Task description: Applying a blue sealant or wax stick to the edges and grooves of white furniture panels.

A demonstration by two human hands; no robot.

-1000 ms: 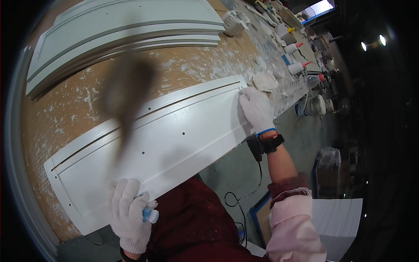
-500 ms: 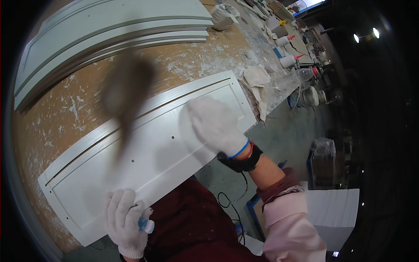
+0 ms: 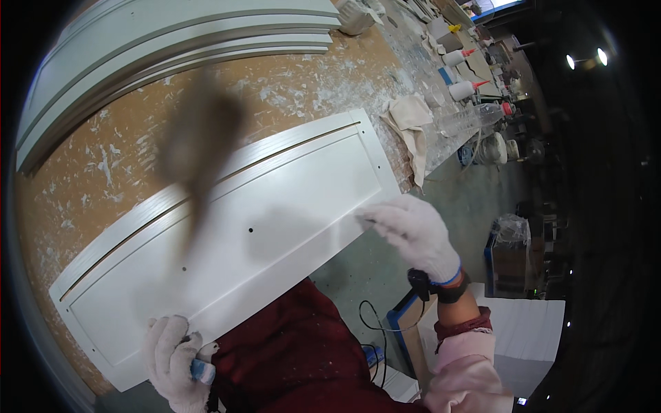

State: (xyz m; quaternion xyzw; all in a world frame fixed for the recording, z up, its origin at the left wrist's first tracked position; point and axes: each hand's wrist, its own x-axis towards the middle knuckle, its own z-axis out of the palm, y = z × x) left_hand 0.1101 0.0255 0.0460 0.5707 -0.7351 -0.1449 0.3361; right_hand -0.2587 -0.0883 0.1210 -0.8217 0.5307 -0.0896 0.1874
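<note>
A long white panel [image 3: 289, 186] with a framed border, a groove along its far side and small dark holes lies slantwise before me, reaching past the table's near edge. My left hand [image 3: 172, 361], in a white knit glove, is at the panel's near left edge. It is closed round a small blue-and-white piece [image 3: 202, 372], mostly hidden by the glove. At the near right edge is my gloved right hand [image 3: 413, 234], fingers pressed together and tips by the panel's rim. A bit of something greyish shows at those fingertips; its kind is unclear.
Several white panels [image 3: 186, 34] are stacked at the far left of the flake-strewn brown table [image 3: 303, 86]. A cloth [image 3: 410, 127], a clear plastic bottle [image 3: 468, 120] and red-tipped glue bottles [image 3: 468, 89] stand right. A blurred dark smear covers part of the left side.
My right hand has moved from over the panel's surface to its near right edge, toward me and rightward. My left hand and the panel appear slightly lower left in view.
</note>
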